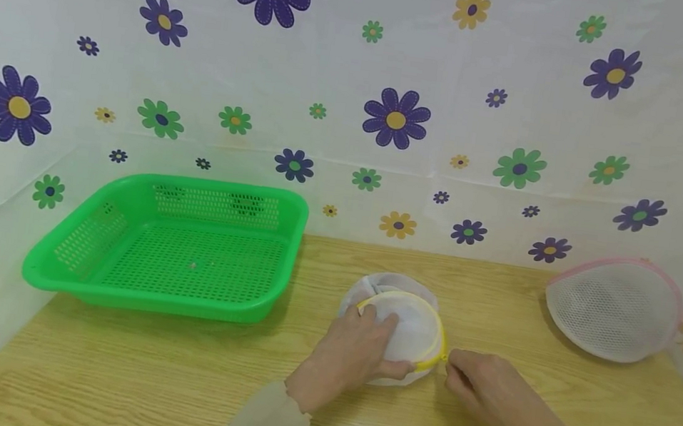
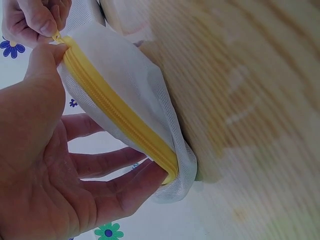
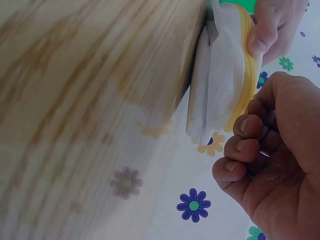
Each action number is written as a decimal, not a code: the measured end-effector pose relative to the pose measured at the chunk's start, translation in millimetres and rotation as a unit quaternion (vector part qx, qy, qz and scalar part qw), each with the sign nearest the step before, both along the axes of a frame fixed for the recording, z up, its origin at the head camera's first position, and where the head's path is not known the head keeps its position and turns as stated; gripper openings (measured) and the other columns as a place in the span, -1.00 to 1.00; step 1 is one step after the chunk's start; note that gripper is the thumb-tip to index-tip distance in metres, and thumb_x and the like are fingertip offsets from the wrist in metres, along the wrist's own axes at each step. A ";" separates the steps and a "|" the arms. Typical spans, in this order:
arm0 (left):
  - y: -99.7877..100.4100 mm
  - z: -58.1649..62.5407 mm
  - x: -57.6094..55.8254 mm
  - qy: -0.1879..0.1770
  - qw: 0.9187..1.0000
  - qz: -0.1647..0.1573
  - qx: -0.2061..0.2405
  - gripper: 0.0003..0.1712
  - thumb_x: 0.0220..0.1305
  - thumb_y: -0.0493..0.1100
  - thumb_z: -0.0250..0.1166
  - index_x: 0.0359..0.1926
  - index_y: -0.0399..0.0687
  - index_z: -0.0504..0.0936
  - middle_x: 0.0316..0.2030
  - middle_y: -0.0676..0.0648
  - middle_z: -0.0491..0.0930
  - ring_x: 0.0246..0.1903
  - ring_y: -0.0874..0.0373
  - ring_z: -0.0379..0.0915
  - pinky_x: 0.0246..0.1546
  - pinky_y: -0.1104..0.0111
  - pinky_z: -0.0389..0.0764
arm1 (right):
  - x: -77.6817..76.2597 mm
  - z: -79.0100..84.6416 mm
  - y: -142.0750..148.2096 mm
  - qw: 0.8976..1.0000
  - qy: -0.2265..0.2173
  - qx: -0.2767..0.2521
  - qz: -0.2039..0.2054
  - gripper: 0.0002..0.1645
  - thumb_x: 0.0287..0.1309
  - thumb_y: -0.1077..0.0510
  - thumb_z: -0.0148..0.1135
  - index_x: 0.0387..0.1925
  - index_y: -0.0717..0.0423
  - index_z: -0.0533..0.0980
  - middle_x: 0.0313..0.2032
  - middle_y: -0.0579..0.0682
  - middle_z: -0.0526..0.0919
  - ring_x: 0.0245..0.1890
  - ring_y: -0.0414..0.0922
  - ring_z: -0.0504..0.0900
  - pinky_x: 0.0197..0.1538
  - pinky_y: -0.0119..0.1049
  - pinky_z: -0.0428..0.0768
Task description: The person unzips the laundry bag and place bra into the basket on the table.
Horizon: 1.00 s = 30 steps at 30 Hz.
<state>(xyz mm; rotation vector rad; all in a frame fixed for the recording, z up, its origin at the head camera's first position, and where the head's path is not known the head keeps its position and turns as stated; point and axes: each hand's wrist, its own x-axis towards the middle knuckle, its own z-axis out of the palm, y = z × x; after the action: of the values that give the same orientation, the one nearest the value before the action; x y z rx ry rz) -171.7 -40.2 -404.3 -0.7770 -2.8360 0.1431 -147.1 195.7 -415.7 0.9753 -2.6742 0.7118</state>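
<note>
A small round white mesh laundry bag (image 1: 413, 327) with a yellow zipper (image 2: 117, 110) sits on the table, a little right of the middle in the head view. My left hand (image 1: 353, 344) grips it from above, its thumb at one end of the zipper and its fingertips toward the other. At the bag's right edge, my right hand (image 1: 493, 388) pinches the yellow zipper pull (image 2: 56, 38) between thumb and forefinger. The right wrist view shows the remaining fingers (image 3: 241, 148) of that hand curled in, with the pull hidden behind them.
On the left stands a green perforated plastic basket (image 1: 158, 300). Another white mesh bag (image 1: 613, 313), pink-edged, lies at the far right of the wooden table (image 1: 164, 377). A white flower-patterned cloth (image 1: 335, 61) hangs behind the table and along its sides.
</note>
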 end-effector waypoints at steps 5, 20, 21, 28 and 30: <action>0.2 0.5 -0.6 0.007 1.000 -0.004 0.001 -0.24 0.31 0.55 0.08 0.00 -0.02 0.57 -0.27 -0.12 0.63 -0.28 0.06 0.58 -0.30 0.30 0.66 | 0.1 0.1 -0.1 1.000 0.005 0.000 -0.002 -0.54 0.23 0.36 0.21 -0.60 -0.16 0.27 -0.61 -0.42 0.15 -0.60 -0.54 0.08 -0.57 -0.58 0.20; 0.7 3.6 0.7 -0.034 0.999 -0.003 0.022 -0.09 0.17 0.64 0.14 0.09 -0.04 0.57 -0.19 -0.14 0.65 -0.25 0.04 0.59 -0.28 0.27 0.67 | 0.3 -1.4 1.0 1.000 -0.021 -0.012 -0.003 -0.53 0.27 0.36 0.18 -0.61 -0.15 0.27 -0.62 -0.42 0.16 -0.61 -0.54 0.10 -0.59 -0.56 0.22; 0.1 4.9 1.3 -0.040 0.999 -0.007 0.021 -0.07 0.14 0.65 0.15 0.09 -0.05 0.57 -0.20 -0.14 0.65 -0.26 0.05 0.58 -0.28 0.27 0.67 | 0.1 -1.4 0.9 1.000 -0.022 -0.010 -0.007 -0.53 0.28 0.35 0.19 -0.61 -0.16 0.28 -0.62 -0.41 0.17 -0.61 -0.53 0.11 -0.58 -0.56 0.23; -9.4 13.1 4.8 -0.066 0.996 -0.048 0.023 -0.18 0.03 0.58 0.34 -0.03 0.01 0.59 -0.25 -0.05 0.61 -0.28 0.12 0.52 -0.26 0.33 0.63 | -1.2 -0.7 3.3 0.997 -0.030 0.032 -0.063 -0.60 0.26 0.31 0.23 -0.57 -0.16 0.35 -0.61 -0.35 0.22 -0.58 -0.47 0.18 -0.51 -0.52 0.27; -12.4 11.4 5.2 -0.064 0.996 -0.057 0.030 -0.22 0.00 0.56 0.38 -0.10 0.03 0.57 -0.24 -0.05 0.60 -0.26 0.14 0.48 -0.26 0.34 0.64 | -2.2 -1.0 3.8 0.997 -0.030 0.035 -0.069 -0.65 0.26 0.32 0.22 -0.53 -0.13 0.40 -0.59 -0.34 0.26 -0.56 -0.45 0.22 -0.48 -0.51 0.31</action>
<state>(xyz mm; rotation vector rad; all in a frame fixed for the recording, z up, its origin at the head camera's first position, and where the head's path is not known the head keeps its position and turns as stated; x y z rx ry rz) -166.5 -52.6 -392.9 -0.9637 -2.8903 -0.0100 -149.3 199.5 -416.7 0.7878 -2.8026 0.6312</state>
